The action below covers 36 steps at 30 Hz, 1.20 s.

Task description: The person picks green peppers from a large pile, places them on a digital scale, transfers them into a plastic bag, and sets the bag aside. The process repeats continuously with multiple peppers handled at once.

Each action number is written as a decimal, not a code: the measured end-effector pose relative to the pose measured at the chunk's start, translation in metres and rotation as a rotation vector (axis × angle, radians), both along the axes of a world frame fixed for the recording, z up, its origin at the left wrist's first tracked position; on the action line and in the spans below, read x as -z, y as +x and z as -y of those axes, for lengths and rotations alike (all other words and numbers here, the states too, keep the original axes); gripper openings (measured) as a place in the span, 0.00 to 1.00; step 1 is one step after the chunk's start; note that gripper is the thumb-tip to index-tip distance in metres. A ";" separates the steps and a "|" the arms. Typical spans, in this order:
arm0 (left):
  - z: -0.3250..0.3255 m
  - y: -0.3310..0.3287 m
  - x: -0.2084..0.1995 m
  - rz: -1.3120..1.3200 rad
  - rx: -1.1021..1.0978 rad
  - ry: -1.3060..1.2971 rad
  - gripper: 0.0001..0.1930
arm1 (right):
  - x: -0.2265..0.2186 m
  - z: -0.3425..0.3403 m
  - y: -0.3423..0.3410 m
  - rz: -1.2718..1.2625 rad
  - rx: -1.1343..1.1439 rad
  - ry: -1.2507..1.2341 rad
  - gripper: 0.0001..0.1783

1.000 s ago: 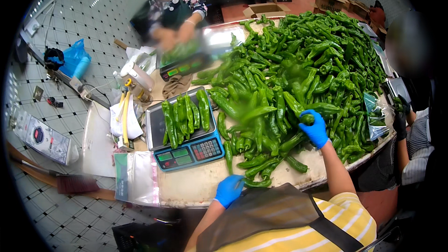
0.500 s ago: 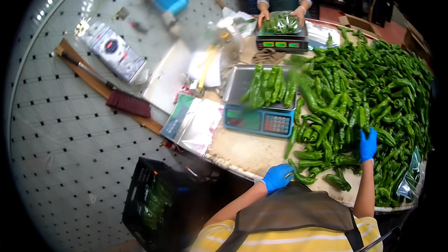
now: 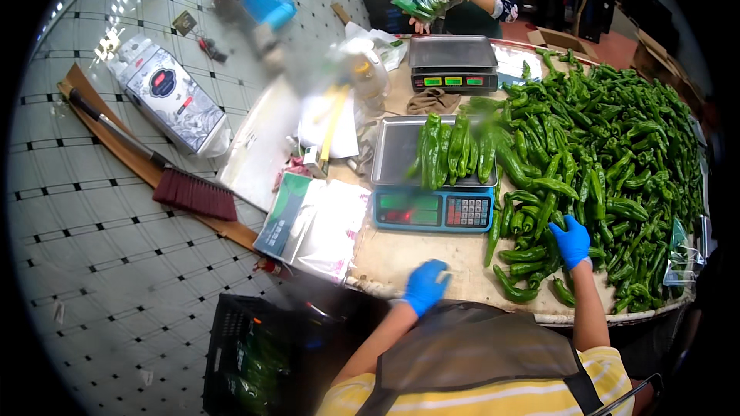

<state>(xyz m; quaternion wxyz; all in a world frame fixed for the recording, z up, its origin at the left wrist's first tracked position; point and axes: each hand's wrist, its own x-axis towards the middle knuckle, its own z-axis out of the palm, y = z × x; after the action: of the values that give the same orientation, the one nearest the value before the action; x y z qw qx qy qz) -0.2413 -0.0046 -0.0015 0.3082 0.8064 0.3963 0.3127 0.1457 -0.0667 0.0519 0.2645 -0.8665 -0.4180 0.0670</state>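
My left hand (image 3: 426, 286), in a blue glove, is over the bare near edge of the table, fingers loosely stretched and holding nothing I can see. My right hand (image 3: 571, 242), gloved in blue too, reaches to the near side of a big heap of long green peppers (image 3: 647, 146); its fingers look spread, with no pepper visibly gripped. Loose peppers (image 3: 526, 268) lie between the hands. Ahead of my left hand stands a blue scale (image 3: 389, 219), with several peppers (image 3: 453, 146) lying side by side on its metal pan.
Across the table a person (image 3: 486, 4) lifts a clear bag of peppers (image 3: 420, 1) beside a second, black scale (image 3: 453, 62). A brown cloth (image 3: 433, 101) lies between the scales. Boxes and a plastic packet (image 3: 316, 223) sit at left; a black crate (image 3: 247, 362) is below.
My left hand has moved left, away from the loose peppers. My right hand has drawn left and slightly back across the heap. The other person has taken the bag off the black scale.
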 end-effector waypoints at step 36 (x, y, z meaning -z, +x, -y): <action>-0.146 -0.208 0.054 -0.547 -0.514 0.043 0.19 | -0.034 -0.212 -0.189 0.038 -0.246 0.185 0.21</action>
<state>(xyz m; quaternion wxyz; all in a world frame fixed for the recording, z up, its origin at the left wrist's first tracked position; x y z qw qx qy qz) -0.4494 0.1411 -0.0558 0.0853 0.7407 0.6466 0.1612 -0.0429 0.1453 0.0862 0.3251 -0.7816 -0.5305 0.0437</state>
